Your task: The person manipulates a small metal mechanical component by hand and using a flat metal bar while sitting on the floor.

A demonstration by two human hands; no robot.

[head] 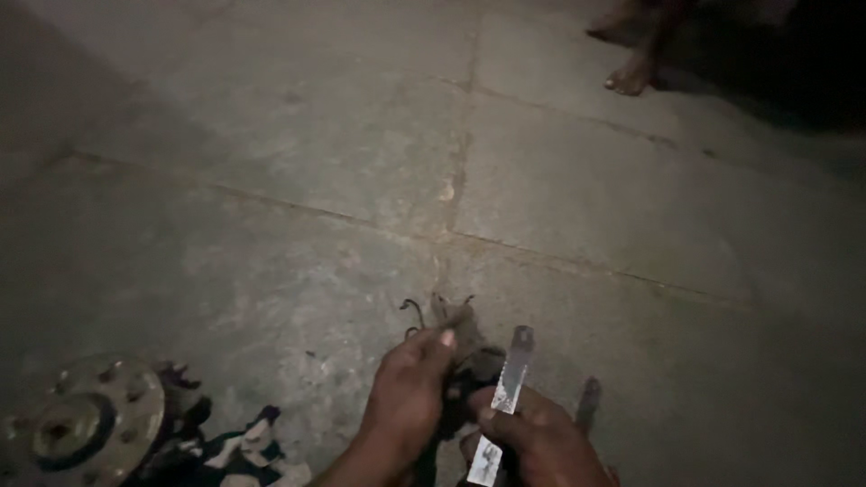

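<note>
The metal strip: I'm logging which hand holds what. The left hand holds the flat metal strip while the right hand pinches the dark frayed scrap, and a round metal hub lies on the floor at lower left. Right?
Not quite: the hands are swapped. In the head view the right hand holds the flat metal strip, and the left hand pinches the dark frayed scrap. The round metal hub does lie on the floor at lower left.

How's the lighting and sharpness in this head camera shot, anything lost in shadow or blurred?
Head view: dim overall, with light pooling on the middle of the stone floor and fading to near black at the top right, where a bare foot barely shows. Left hand and right hand are soft and slightly blurred; the flat metal strip catches a glint; the round metal hub sits in murk.
</note>
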